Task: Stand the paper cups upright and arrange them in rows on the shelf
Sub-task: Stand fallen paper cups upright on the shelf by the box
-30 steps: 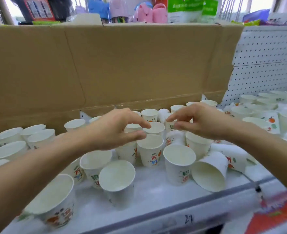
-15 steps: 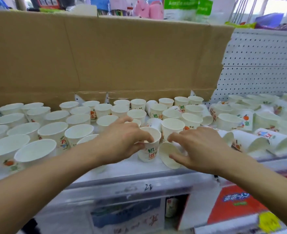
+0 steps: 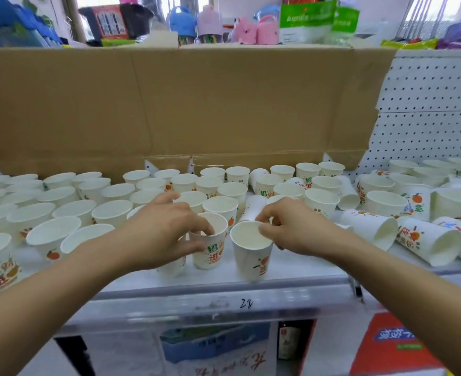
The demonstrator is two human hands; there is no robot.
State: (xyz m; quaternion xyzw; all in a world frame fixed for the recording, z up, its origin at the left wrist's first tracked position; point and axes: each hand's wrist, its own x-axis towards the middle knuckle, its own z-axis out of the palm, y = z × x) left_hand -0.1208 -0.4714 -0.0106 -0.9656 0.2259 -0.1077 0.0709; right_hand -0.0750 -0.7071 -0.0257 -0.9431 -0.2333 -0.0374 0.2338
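At the shelf's [image 3: 291, 275] front edge, the left hand [image 3: 158, 234] grips one upright cup [image 3: 210, 253] while the right hand [image 3: 291, 229] pinches its neighbour's [image 3: 251, 256] rim.

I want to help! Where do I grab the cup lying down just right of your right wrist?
Pinch the rim of the fallen paper cup from the front. Its open mouth faces you, base pointing back, so thumb inside, fingers outside should tip it upright.

White paper cups [image 3: 251, 251] carry orange fruit and green lettering; brown cardboard [image 3: 186, 104] backs the white shelf [image 3: 223, 290].
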